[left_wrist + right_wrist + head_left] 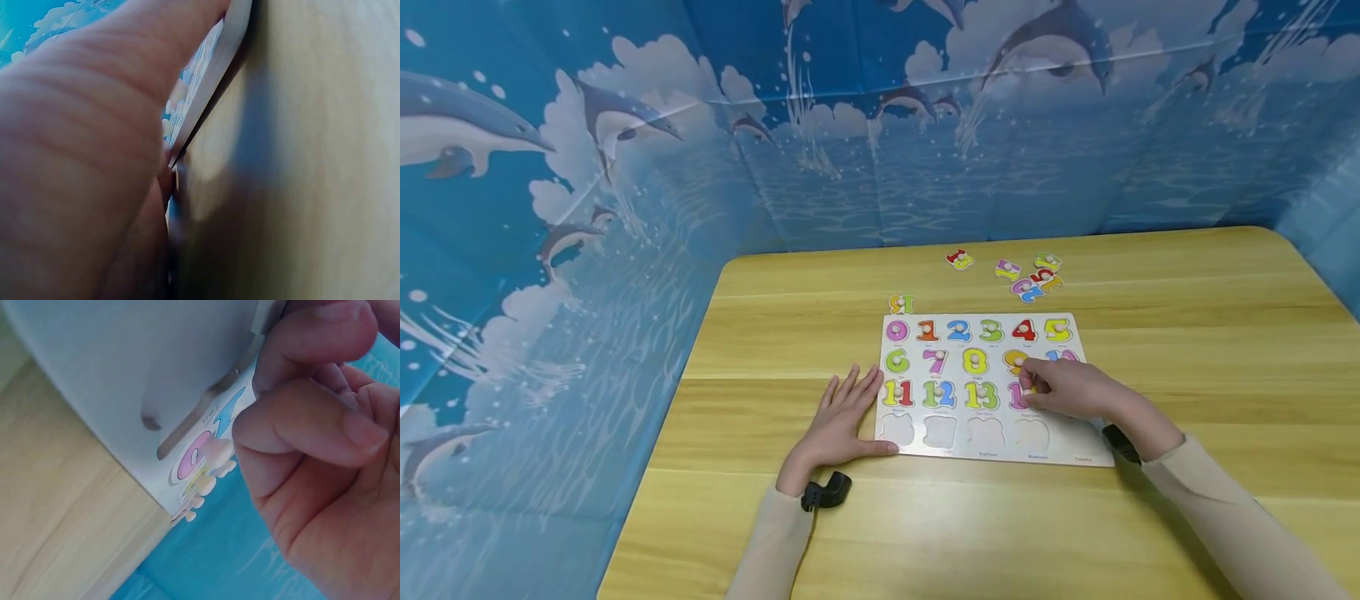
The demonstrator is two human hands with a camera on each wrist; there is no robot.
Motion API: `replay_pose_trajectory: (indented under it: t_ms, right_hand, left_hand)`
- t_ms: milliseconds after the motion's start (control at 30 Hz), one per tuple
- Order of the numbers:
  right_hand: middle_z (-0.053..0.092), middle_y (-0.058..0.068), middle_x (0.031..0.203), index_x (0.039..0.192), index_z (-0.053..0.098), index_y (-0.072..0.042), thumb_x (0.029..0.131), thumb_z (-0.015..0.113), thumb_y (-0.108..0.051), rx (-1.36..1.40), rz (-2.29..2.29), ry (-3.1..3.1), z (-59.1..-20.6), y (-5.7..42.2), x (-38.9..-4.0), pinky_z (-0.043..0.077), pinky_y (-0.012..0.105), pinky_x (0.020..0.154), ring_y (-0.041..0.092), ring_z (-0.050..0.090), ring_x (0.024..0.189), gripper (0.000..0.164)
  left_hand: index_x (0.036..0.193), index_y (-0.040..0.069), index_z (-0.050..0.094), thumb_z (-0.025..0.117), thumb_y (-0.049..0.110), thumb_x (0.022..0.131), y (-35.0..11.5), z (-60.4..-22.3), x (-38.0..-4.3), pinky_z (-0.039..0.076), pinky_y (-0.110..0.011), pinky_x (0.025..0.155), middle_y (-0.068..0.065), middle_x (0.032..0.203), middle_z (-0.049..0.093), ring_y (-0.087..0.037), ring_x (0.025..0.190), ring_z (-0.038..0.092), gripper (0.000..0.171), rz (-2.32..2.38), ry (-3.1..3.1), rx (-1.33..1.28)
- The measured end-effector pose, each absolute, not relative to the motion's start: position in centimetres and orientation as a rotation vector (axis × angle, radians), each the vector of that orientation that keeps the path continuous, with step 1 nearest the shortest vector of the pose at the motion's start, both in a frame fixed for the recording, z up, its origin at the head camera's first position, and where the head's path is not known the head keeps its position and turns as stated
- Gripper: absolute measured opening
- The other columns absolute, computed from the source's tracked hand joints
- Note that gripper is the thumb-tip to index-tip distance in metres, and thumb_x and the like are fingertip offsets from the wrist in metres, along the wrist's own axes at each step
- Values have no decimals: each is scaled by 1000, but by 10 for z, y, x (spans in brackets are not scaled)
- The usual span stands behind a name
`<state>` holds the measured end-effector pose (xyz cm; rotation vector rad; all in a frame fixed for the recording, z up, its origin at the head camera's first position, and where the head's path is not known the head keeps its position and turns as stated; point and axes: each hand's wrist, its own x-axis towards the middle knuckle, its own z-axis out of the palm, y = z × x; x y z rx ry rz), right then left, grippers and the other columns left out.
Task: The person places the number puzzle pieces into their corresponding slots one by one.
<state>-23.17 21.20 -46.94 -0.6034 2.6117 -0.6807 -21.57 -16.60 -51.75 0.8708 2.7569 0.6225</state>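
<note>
A white wooden number puzzle board (1060, 446) lies on the table with colourful knobbed number pieces in its upper rows. My left hand (842, 421) rests flat at the board's left edge, fingers spread and thumb along the lower corner. In the left wrist view the thumb side of the hand (87, 150) lies against the board's edge (212, 81). My right hand (1071, 390) reaches over the board from the right, its fingertips pinching at the number 14 piece (1016, 395), which is partly covered. In the right wrist view, curled fingers (294, 425) hide the pinch.
Bare recesses (985, 433) run along the board's bottom row. A loose number 15 piece (901, 304) lies just beyond the top left corner. Farther back are a red and yellow piece (960, 260) and a cluster of several loose pieces (1028, 289). A dolphin-printed curtain (880, 183) hangs behind the table (775, 333).
</note>
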Motion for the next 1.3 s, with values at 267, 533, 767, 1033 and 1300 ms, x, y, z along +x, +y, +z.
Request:
replay_pose_trajectory:
  t_ms: [267, 533, 767, 1033, 1300]
  right_hand:
    - [44, -5, 64, 88, 51, -17, 87, 69, -30, -631, -660, 2608, -469, 211, -235, 26, 25, 52, 10, 41, 56, 23]
    - [44, -5, 62, 84, 52, -17, 88, 68, -33, -629, -611, 2643, -462, 206, -241, 29, 26, 53, 11, 42, 55, 22]
    - [46, -3, 61, 83, 54, -15, 89, 68, -31, -652, -606, 2672, -452, 194, -256, 30, 28, 53, 12, 45, 55, 22]
    - [47, -1, 64, 87, 56, -13, 93, 62, -27, -645, -673, 2704, -446, 201, -291, 33, 30, 50, 16, 44, 55, 16]
    - [55, 6, 79, 98, 56, -4, 95, 57, -17, -531, -679, 2841, -437, 232, -336, 37, 34, 54, 21, 47, 61, 13]
  left_hand:
    - [154, 16, 8, 63, 68, 76, -166, -518, -217, -10, -43, 112, 4, 159, 4, -21, 143, -8, 108, 626, 2760, 872]
    - [154, 16, 9, 62, 69, 76, -166, -516, -216, -9, -43, 112, 4, 159, 4, -20, 143, -8, 108, 618, 2756, 870]
    - [154, 16, 9, 63, 68, 76, -166, -516, -216, -9, -43, 112, 3, 159, 5, -21, 143, -7, 108, 599, 2763, 870]
    - [154, 17, 8, 62, 69, 75, -164, -521, -217, -10, -42, 112, 4, 159, 4, -20, 143, -8, 109, 626, 2762, 895]
    - [154, 18, 6, 62, 69, 75, -169, -519, -217, -9, -42, 112, 5, 159, 3, -21, 143, -8, 109, 603, 2766, 872]
